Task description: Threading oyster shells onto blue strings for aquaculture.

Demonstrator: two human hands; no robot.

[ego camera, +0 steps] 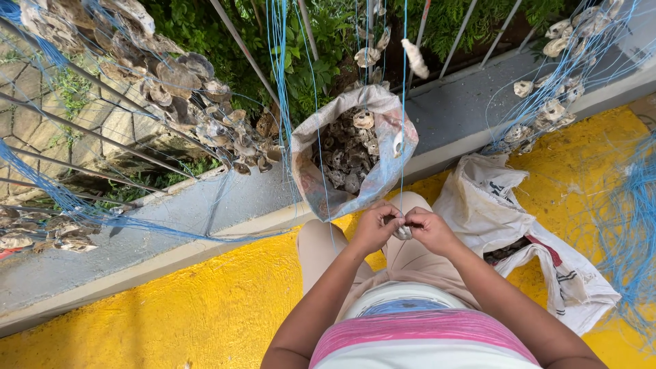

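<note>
Pale rough shell (403, 232) on blue line (402, 137), pinched between left hand (374, 227) and right hand (428, 229).

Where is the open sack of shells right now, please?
The open sack of shells sits upper centre in the head view, just beyond both hands, against the grey kerb.

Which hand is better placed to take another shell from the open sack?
Probably the left hand: it sits directly below the open plastic sack of grey shells. The right hand is farther aside; both pinch a small pale shell.
</note>
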